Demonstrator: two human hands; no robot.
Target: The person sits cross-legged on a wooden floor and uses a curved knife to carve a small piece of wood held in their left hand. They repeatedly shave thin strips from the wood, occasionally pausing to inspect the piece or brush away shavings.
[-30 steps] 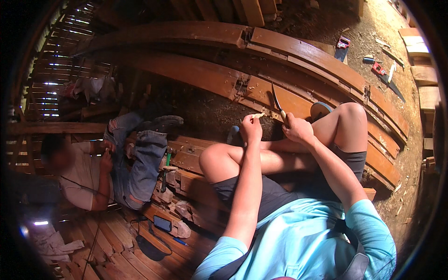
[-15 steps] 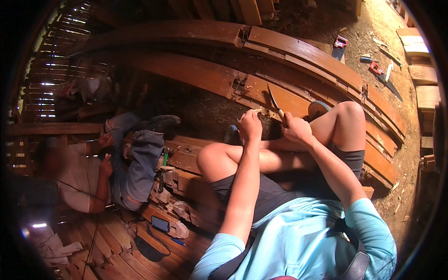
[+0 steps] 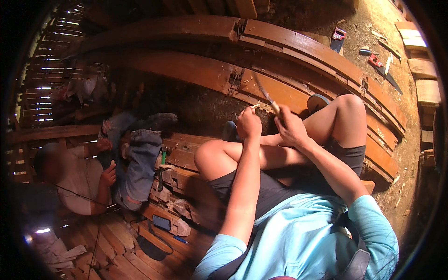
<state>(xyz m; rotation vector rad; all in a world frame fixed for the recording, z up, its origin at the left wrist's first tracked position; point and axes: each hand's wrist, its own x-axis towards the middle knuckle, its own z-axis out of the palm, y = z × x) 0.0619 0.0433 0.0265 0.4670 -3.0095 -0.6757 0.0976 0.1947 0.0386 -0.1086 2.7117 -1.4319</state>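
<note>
My left hand (image 3: 249,122) is closed in a pinch around a small pale sliver of wood (image 3: 255,106), whose tip sticks out above the fingers. Just to its right, my right hand (image 3: 291,126) grips the light handle of a knife (image 3: 264,89). The long, slightly curved blade points up and to the left, past the sliver and apart from it as far as I can see. Both hands are over my crossed legs, with grooved brown timber beams (image 3: 266,91) beyond them.
At the left sits another person, in torn jeans (image 3: 140,161), with one hand (image 3: 108,174) raised. A phone (image 3: 161,222), blue pen (image 3: 180,239) and black cap (image 3: 151,248) lie on planks. Red-handled saws (image 3: 338,35) rest on the ground at the far right.
My right hand and the knife have shifted left, closer to my left hand. My left hand stays nearly in place. The other person's hand has risen a little.
</note>
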